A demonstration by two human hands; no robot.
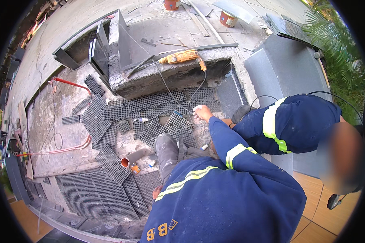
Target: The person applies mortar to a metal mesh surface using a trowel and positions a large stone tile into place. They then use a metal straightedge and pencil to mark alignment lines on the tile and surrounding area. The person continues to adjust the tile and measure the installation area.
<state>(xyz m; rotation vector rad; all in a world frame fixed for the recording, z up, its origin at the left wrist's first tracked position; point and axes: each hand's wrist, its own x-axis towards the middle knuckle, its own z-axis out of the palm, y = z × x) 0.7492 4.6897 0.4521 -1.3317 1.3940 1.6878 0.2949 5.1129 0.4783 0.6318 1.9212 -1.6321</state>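
Observation:
My right arm reaches forward in a dark blue sleeve with a reflective band. Its hand [204,114] is closed, fingers pinched around a small white thing [197,108] whose kind I cannot make out. Black plastic grid panels [150,101] lie below and beyond it, with a thin cable running close by. Only part of my left hand [156,192] shows, low beside my grey-trousered leg, above a grid panel; the rest is behind my jacket. At the right a co-worker [300,121] in the same kind of jacket leans in, an arm extended close to my right hand.
An orange power drill [178,57] lies on the rough concrete ledge, its cord hanging down. A pipe with an orange mouth [125,162] lies among more grids [93,190]. Red tubing [73,84] crosses the left side. Buckets [228,19], grey slabs [286,60] and palm leaves [324,36] stand beyond.

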